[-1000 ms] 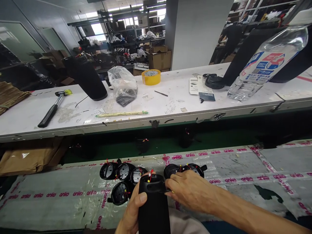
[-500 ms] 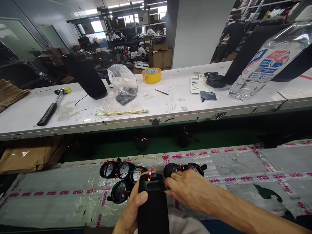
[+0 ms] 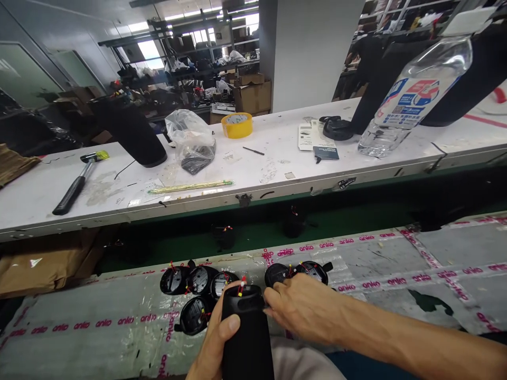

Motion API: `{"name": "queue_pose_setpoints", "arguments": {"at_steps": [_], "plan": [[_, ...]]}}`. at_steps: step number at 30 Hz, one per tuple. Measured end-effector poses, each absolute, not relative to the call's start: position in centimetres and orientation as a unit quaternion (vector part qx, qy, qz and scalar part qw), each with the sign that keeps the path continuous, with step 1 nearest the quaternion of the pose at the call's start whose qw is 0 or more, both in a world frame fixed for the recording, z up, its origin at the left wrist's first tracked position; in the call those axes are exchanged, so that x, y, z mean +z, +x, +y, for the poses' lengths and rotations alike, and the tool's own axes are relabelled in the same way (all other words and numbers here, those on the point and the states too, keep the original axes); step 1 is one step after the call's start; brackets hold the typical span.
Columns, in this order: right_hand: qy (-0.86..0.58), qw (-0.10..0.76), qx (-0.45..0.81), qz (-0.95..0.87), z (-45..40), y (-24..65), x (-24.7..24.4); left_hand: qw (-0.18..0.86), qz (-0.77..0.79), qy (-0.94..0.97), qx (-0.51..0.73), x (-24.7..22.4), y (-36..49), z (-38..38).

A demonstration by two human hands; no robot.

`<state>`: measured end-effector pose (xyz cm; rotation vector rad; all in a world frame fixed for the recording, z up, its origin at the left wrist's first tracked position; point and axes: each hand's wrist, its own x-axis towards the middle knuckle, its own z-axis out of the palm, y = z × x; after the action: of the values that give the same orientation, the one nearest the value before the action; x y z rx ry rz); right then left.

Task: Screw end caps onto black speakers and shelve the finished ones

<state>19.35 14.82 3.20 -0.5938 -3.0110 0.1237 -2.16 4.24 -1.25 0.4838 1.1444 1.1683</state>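
Black cylinder (image 3: pixel 247 345), one: held at the near side of the film-covered counter (image 3: pixel 99 348), open end uppermost. Coloured wires (image 3: pixel 241 288): at its mouth; best kept clear of the rim. Left hand (image 3: pixel 214 345): grip clamped on the cylinder, thumb in front; a steady hold should serve well. Right hand (image 3: pixel 297 307): at the rim's right side; from here I cannot tell whether its grip is closed; light pressure seems wise. Round black parts (image 3: pixel 194 316), several: on the counter, beyond.

The black cylinder (image 3: pixel 247 340) is held near-upright, red, white and yellow connectors (image 3: pixel 241 286) at its recessed top
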Motion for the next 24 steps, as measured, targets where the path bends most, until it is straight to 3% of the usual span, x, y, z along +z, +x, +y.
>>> {"name": "queue_pose_setpoints", "arguments": {"at_steps": [6, 13, 19, 24], "plan": [[-0.197, 0.093, 0.120, -0.969, 14.9, 19.2, 1.2, 0.692, 0.432, 0.142, 0.560, -2.9, -1.7, 4.3], [-0.267, 0.371, 0.269, -0.848, 14.5, 22.1, 0.2, 0.673, 0.453, 0.116, 0.573, -2.2, -2.5, 3.9], [-0.410, 0.345, 0.422, -0.732, 12.4, 23.5, -2.2, 0.457, 0.649, 0.331, 0.510, -2.1, -4.0, 3.7], [-0.427, 0.317, 0.430, -0.730, 10.7, 22.7, -4.0, 0.297, 0.691, 0.528, 0.393, -5.8, -1.8, 4.0]]}}
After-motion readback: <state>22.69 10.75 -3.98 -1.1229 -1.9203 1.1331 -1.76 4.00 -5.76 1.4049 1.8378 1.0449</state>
